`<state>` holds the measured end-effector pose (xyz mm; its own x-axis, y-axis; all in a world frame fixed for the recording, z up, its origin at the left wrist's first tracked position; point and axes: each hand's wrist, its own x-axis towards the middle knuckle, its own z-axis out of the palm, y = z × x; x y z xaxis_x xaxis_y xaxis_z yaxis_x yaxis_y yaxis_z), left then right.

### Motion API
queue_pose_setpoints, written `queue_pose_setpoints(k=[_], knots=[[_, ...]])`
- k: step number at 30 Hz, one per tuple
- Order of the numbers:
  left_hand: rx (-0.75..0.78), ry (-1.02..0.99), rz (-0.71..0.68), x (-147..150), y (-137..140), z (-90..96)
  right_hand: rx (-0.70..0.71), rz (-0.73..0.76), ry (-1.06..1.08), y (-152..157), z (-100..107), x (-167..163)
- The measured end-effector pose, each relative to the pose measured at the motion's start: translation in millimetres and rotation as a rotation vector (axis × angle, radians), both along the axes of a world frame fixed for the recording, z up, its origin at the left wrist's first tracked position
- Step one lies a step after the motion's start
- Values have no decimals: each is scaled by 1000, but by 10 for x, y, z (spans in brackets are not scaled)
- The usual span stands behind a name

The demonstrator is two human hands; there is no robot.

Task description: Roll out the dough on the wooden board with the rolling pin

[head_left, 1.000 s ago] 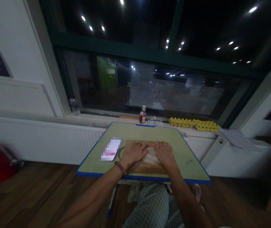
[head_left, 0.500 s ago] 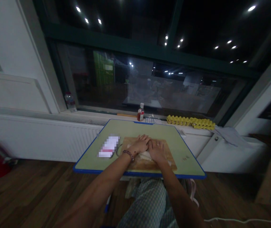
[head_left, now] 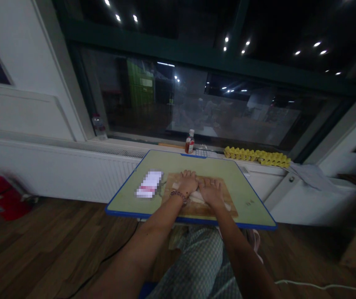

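My left hand (head_left: 188, 183), with a beaded bracelet at the wrist, lies palm down on a long pale piece of dough (head_left: 197, 198). Beside it my right hand (head_left: 211, 192) presses flat on the same piece, a ring on one finger. Both hands have their fingers stretched forward and slightly apart, thumbs close together. The dough runs crosswise on a wooden board (head_left: 227, 211); its ends show past the hands, while its middle is partly hidden beneath them.
Under the board stands a small green table (head_left: 128, 203) with a blue rim. A blurred phone (head_left: 149, 184) lies left of the board. On the windowsill are a red-labelled bottle (head_left: 190, 142), yellow egg cartons (head_left: 255, 156) and a clear bottle (head_left: 99, 127).
The view has shifted, so the scene sits further right. My left fingers now point more forward, and both hands lie flatter; more of the dough shows at either side.
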<state>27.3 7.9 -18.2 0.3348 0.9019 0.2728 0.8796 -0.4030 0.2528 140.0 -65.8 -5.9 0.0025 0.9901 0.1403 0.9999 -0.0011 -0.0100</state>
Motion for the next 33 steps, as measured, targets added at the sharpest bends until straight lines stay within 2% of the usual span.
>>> queue_pose_setpoints(k=[11,26,33], knots=[[15,69,1,-35,9,-45,-19,-3,40,-25,-22,-42],[27,149,-40,-170,-344,27,-100,-60,104,-150,-67,-156],[43,129,-27,-175,-326,-24,-106,-85,175,-72,-159,-117]])
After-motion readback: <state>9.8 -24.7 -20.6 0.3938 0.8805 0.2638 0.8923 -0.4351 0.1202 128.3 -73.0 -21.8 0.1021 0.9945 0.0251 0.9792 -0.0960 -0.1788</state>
